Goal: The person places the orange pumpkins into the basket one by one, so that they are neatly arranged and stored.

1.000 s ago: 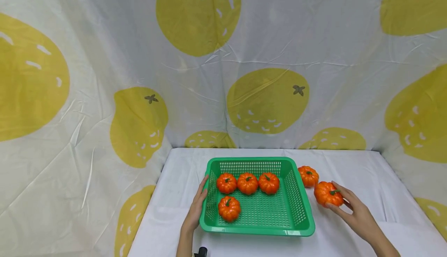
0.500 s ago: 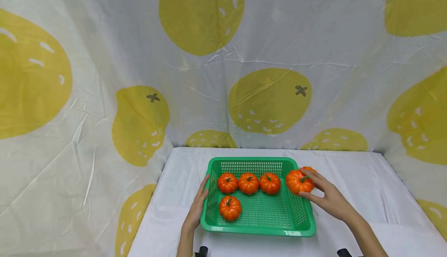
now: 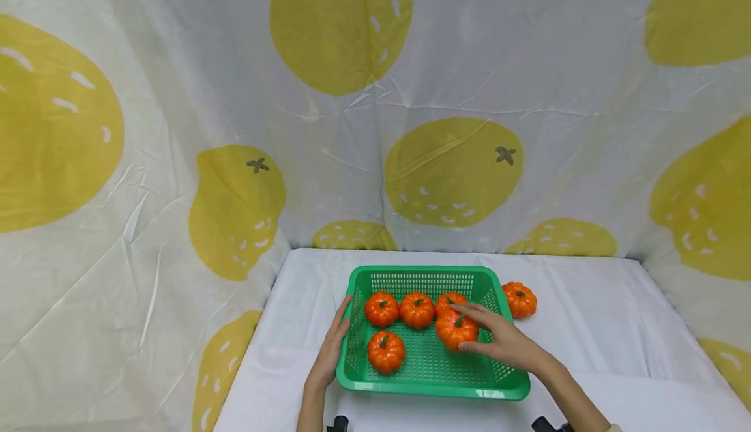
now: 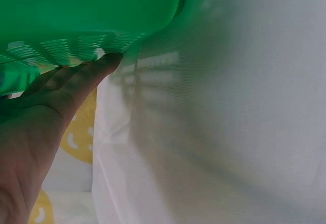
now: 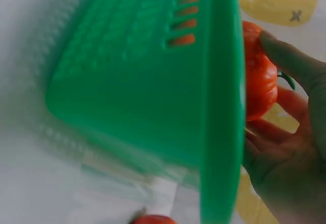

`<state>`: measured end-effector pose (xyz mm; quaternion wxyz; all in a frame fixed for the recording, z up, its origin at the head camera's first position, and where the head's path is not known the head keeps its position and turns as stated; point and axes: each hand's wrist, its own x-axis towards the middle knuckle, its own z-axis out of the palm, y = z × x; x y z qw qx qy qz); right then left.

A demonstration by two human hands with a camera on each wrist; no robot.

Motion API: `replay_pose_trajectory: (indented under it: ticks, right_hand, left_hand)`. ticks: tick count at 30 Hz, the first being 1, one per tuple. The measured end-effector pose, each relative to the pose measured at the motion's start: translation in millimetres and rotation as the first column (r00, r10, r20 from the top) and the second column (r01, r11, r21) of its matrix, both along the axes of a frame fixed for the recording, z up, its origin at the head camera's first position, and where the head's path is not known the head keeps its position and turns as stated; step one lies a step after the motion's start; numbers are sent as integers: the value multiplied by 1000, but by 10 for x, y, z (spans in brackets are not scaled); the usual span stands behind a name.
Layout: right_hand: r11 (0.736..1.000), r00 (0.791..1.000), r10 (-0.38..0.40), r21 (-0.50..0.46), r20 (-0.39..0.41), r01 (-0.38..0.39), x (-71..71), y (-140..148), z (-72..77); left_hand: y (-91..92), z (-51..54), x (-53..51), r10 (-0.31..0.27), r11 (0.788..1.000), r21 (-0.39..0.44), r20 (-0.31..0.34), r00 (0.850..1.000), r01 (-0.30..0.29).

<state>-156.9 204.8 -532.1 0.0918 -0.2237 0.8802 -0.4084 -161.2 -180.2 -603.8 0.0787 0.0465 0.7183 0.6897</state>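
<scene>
My right hand (image 3: 507, 342) grips a small orange pumpkin (image 3: 456, 331) with a green stem, thumb on one side and fingers on the other. It holds this pumpkin over the right half of a green plastic basket (image 3: 434, 389). In the right wrist view the basket wall (image 5: 137, 102) partly hides the held pumpkin (image 5: 259, 74). Several like pumpkins lie in the basket: a back row with a pumpkin (image 3: 417, 309) in its middle, and a front-left pumpkin (image 3: 386, 352). My left hand (image 3: 330, 352) rests with extended fingers (image 4: 84, 81) against the basket's left side.
Outside the basket, beside its right rim, one more pumpkin (image 3: 519, 300) sits on the white tablecloth (image 3: 587, 328). A fabric backdrop (image 3: 328, 178) printed with yellow fruit rises behind and at both sides of the table.
My right hand has carried its pumpkin leftward from the table on the right, across the rim and over the basket. The left hand and basket have stayed in place.
</scene>
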Motion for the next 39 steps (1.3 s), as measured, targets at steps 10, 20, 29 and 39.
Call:
replay_pose_trajectory:
  ticks: [10, 20, 29, 39]
  right_hand:
    - [996, 996, 85, 3, 26, -85, 22, -307, -128]
    - [996, 991, 91, -22, 100, -89, 24, -501, -265]
    - [994, 981, 108, -3, 162, -109, 47, -586, -355]
    - [985, 974, 171, -56, 151, -165, 30, -514, -387]
  left_hand:
    - [-2, -6, 2, -6, 1000, -7, -3, 1000, 6]
    - [-2, -5, -2, 3, 1000, 8, 7, 1000, -3]
    - [5, -6, 0, -3, 1000, 13, 11, 1000, 3]
    - [-8, -13, -1, 1, 1000, 5, 4, 1000, -1]
